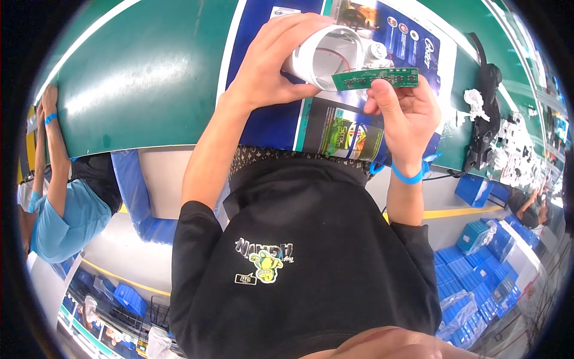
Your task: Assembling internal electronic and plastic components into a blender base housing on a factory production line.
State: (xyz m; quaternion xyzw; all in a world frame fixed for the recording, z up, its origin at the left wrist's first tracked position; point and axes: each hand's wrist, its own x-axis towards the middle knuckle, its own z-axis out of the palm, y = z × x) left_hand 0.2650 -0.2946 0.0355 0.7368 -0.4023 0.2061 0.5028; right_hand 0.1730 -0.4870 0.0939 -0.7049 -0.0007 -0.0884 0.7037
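My left hand is wrapped round a white cylindrical housing, tilted so that its open end faces right. A red wire runs inside the opening. Between the thumb and fingers of my right hand is a narrow green circuit board with small dark parts along it. The board's left end lies in front of the housing's lower rim; whether they touch I cannot tell. Just behind the board, a small white round part shows, partly hidden. A blue band circles my right wrist.
Printed blue cardboard lies under my hands on the green table. To the right are a black strap-like object, crumpled white material and many small white parts. A co-worker stands at left. Blue crates are stacked at lower right.
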